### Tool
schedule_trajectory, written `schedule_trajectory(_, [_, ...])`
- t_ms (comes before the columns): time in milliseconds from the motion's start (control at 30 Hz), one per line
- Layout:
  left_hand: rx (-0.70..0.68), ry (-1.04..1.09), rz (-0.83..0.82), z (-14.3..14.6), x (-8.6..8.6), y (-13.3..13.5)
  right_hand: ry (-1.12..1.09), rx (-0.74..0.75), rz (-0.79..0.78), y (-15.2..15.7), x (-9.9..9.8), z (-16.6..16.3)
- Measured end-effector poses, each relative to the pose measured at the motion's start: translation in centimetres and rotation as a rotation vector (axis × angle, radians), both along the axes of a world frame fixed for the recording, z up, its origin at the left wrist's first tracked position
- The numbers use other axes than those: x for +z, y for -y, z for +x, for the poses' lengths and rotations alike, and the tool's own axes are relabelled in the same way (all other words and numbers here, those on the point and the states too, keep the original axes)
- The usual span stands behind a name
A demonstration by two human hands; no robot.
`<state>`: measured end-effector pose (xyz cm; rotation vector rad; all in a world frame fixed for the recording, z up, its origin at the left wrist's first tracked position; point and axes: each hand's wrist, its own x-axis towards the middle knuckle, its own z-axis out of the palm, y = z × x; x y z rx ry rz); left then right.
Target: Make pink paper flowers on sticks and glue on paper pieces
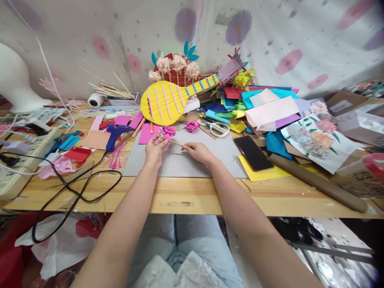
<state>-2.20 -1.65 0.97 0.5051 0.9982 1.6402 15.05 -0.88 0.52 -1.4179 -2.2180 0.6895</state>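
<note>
A thin wooden stick (173,141) runs between my hands, held a little above the grey cutting mat (141,166). My left hand (155,152) pinches it near its left end. The other end is between the thumb and fingers of my right hand (198,152). A pink paper flower (168,131) sits just beyond my left fingertips, and whether it touches the stick I cannot tell. Another pink paper flower (192,126) lies behind my right hand, beside white-handled scissors (220,129).
A yellow paper lute (162,105) leans at the back. To the left are a blue glue gun (113,136), its looping black cord (78,193) and a power strip (28,168). On the right lie a phone (253,153), a brown wooden rod (318,183) and stacked coloured paper (273,112).
</note>
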Motion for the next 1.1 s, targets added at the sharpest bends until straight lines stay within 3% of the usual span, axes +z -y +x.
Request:
schedule_trajectory(233, [-0.02, 0.041, 0.043, 0.1, -0.1, -0.1, -0.105, 0.077, -0.061, 0.3, 0.3, -0.7])
schedule_trajectory(533, [-0.001, 0.04, -0.027, 0.0, 0.4, 0.2, -0.16, 0.088, -0.204, 0.9, 0.8, -1.4])
schedule_trajectory(867, [0.107, 0.058, -0.063, -0.2, 0.6, 0.2, -0.21, -0.019, 0.018, 0.7, -0.6, -1.8])
schedule_trajectory(1100, [0.163, 0.082, -0.064, -0.3, 0.9, 0.2, -0.155, -0.008, -0.035, 1.1, 0.2, -2.1])
